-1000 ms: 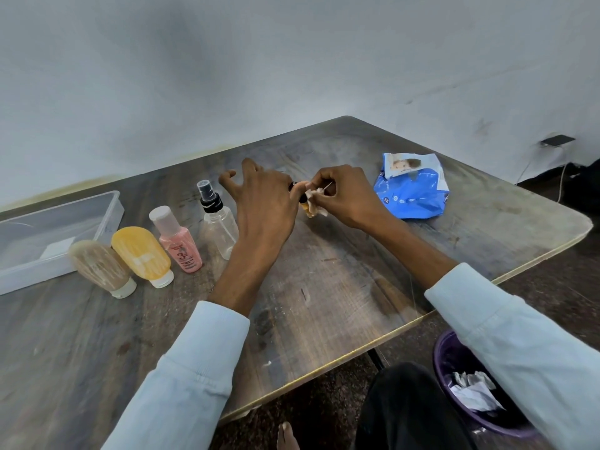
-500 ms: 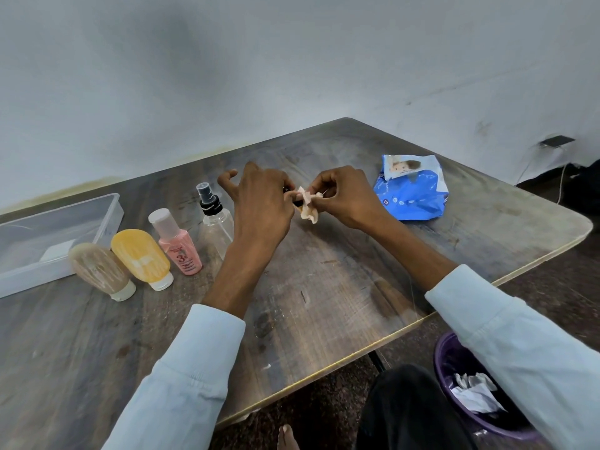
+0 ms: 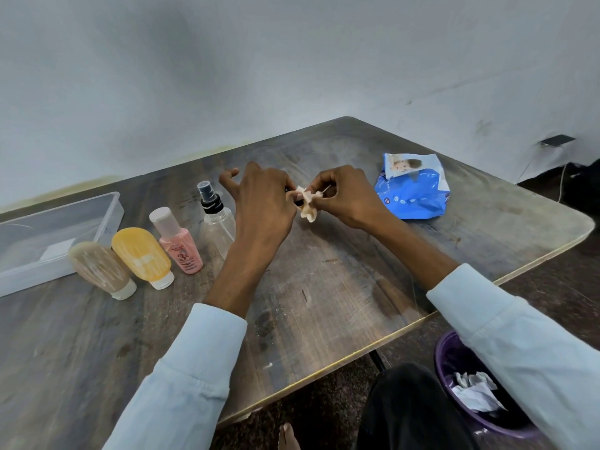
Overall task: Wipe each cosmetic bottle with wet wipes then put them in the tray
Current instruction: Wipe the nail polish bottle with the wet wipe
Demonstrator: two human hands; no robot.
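Head view: we see four bottles [image 3: 180,245] right of the tray [image 3: 110,216], near the table [image 3: 324,287] edge.
Hands: left hand [image 3: 263,206] and right hand [image 3: 347,196] together pinch one wipe [image 3: 306,206]; anything wrapped inside, we cannot tell.
Room: bare table right of the tray, towards us.

Small bottle, mostly hidden, was held between both hands above the table, wrapped in a crumpled pale wet wipe [image 3: 306,204]. Four bottles stood in a row on the table: beige tube [image 3: 100,269] and yellow tube [image 3: 142,256], both cap-down; pink bottle [image 3: 180,246] with pale cap; clear spray bottle [image 3: 216,219] with black nozzle. Clear plastic tray [image 3: 110,209] lay just beside the beige tube. Blue wet-wipes pack [image 3: 412,190] lay well apart, opened.
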